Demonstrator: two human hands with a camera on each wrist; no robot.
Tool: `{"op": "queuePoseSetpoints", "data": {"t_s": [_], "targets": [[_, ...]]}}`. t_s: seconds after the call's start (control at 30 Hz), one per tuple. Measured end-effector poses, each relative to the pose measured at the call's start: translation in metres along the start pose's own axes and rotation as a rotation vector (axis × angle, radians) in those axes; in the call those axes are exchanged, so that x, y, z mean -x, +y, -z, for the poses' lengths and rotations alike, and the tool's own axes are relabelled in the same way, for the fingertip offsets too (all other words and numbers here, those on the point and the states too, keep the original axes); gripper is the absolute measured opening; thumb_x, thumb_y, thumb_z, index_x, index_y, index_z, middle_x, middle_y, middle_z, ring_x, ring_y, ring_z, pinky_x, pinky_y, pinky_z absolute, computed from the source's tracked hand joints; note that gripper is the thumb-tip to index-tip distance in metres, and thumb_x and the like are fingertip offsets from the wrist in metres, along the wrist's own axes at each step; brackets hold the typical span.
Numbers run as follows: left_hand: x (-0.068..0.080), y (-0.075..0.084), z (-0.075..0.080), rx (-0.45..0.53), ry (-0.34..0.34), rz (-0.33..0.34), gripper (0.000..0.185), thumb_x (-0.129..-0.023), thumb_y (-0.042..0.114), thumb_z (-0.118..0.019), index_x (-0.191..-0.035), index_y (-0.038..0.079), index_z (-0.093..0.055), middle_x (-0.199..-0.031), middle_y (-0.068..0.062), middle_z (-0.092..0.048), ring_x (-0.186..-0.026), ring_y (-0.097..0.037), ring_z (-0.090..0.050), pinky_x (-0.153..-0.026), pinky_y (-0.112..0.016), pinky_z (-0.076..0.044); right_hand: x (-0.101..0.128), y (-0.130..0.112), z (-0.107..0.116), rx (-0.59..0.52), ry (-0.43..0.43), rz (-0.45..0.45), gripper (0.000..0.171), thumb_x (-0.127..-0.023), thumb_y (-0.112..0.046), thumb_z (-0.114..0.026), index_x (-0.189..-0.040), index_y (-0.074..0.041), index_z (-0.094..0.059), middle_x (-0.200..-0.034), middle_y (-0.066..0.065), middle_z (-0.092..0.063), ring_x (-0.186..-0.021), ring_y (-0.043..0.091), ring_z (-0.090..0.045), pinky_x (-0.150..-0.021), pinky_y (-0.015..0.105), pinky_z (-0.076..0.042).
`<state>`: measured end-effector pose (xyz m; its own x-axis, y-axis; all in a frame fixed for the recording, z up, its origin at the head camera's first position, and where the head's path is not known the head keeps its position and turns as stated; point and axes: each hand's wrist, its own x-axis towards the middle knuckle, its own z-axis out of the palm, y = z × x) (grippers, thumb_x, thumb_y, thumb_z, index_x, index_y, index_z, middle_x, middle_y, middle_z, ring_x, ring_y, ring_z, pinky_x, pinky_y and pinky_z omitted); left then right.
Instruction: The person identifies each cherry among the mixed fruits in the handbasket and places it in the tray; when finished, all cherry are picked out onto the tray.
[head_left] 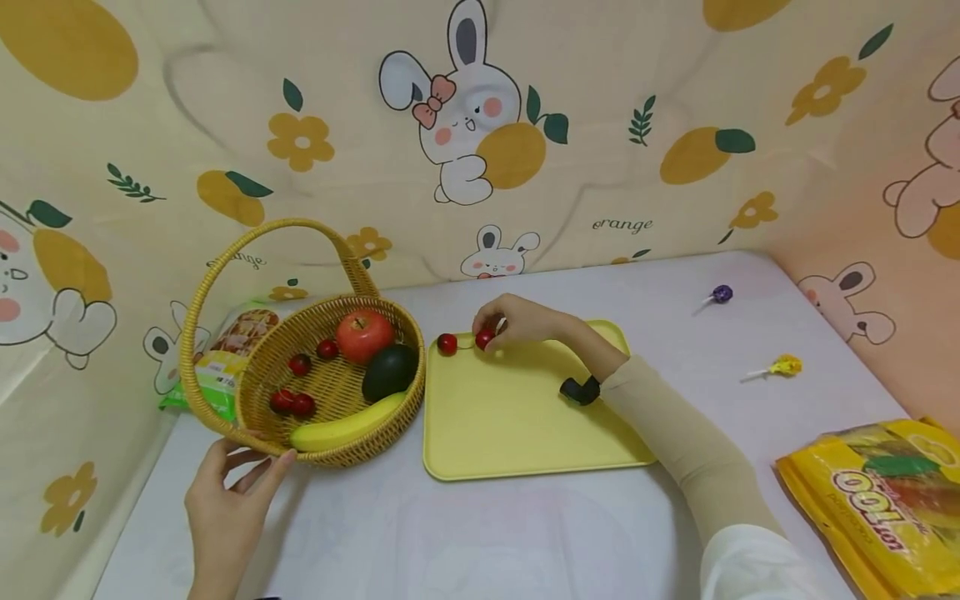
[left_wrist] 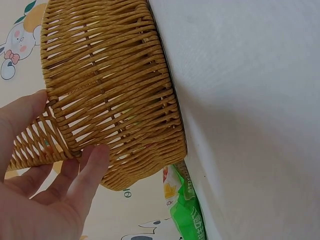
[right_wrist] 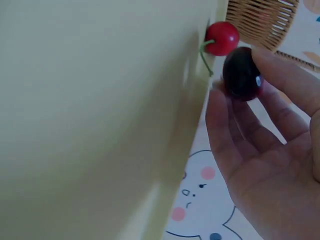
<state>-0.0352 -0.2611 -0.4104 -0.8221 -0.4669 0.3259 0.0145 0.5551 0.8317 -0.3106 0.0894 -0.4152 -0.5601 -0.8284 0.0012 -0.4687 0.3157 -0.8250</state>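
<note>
My left hand (head_left: 228,500) grips the near rim of a wicker basket (head_left: 378,440) where its tall handle joins; in the left wrist view thumb and fingers are round the woven wall (left_wrist: 115,85). Inside lie a red apple (head_left: 365,336), a dark green avocado (head_left: 390,373), a banana (head_left: 348,427) and several cherries (head_left: 300,364). My right hand (head_left: 521,321) pinches a dark red cherry (right_wrist: 242,75) over the far edge of a yellow tray (head_left: 525,433). Another cherry (head_left: 447,343) with a green stem rests at the tray's far left corner.
Right of the tray lie a purple lollipop (head_left: 722,293) and a yellow lollipop (head_left: 786,365). A yellow snack bag (head_left: 877,492) sits at the near right. Behind the basket on the left is a green snack packet (head_left: 240,350). Patterned cloth walls the table's back and sides.
</note>
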Motion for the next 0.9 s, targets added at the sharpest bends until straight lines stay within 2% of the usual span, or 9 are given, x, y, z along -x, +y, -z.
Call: {"op": "queuePoseSetpoints", "data": {"t_s": [0.13, 0.27, 0.5, 0.7, 0.9], "targets": [[0.0002, -0.0001, 0.0002, -0.004, 0.002, 0.005, 0.045, -0.077, -0.006, -0.083, -0.116, -0.004, -0.060, -0.104, 0.003, -0.057, -0.090, 0.003, -0.061, -0.075, -0.007, -0.057, 0.0018, 0.0027, -0.0017, 0.056, 0.034, -0.011, 0.020, -0.085, -0.001, -0.078, -0.103, -0.001, -0.070, -0.095, 0.004, -0.070, -0.087, 0.019, -0.063, -0.083, 0.030, -0.060], [0.0002, -0.0002, 0.0001, -0.006, 0.002, 0.015, 0.045, -0.077, -0.006, -0.083, -0.116, -0.003, -0.060, -0.105, 0.001, -0.058, -0.089, 0.003, -0.061, -0.075, -0.008, -0.057, 0.0028, 0.0029, -0.0025, 0.107, 0.055, -0.034, 0.021, -0.084, -0.002, -0.079, -0.103, 0.000, -0.070, -0.097, 0.006, -0.069, -0.087, 0.018, -0.062, -0.081, 0.028, -0.060], [0.0003, 0.0020, -0.0006, -0.008, -0.002, 0.029, 0.045, -0.078, -0.005, -0.082, -0.117, -0.003, -0.060, -0.106, 0.001, -0.057, -0.089, 0.003, -0.061, -0.075, -0.008, -0.057, 0.0073, -0.0014, -0.0034, 0.161, 0.062, -0.053, 0.021, -0.081, 0.001, -0.080, -0.099, 0.000, -0.069, -0.094, 0.008, -0.064, -0.081, 0.019, -0.056, -0.069, 0.024, -0.053], [0.0005, 0.0019, -0.0006, -0.001, -0.001, 0.039, 0.045, -0.079, -0.005, -0.082, -0.117, -0.002, -0.060, -0.105, 0.004, -0.057, -0.089, 0.002, -0.062, -0.075, -0.008, -0.057, 0.0102, -0.0028, -0.0032, 0.262, 0.063, -0.033, 0.022, -0.080, -0.003, -0.084, -0.097, -0.003, -0.071, -0.091, 0.008, -0.059, -0.082, 0.020, -0.053, -0.071, 0.025, -0.049], [0.0006, 0.0006, -0.0005, 0.010, 0.000, 0.034, 0.047, -0.078, -0.007, -0.082, -0.118, -0.003, -0.060, -0.106, 0.004, -0.056, -0.089, 0.002, -0.062, -0.075, -0.009, -0.057, 0.0102, 0.0006, -0.0018, 0.280, 0.061, -0.038, 0.022, -0.081, -0.006, -0.084, -0.099, -0.005, -0.071, -0.092, 0.008, -0.058, -0.082, 0.020, -0.053, -0.070, 0.026, -0.049]]}}
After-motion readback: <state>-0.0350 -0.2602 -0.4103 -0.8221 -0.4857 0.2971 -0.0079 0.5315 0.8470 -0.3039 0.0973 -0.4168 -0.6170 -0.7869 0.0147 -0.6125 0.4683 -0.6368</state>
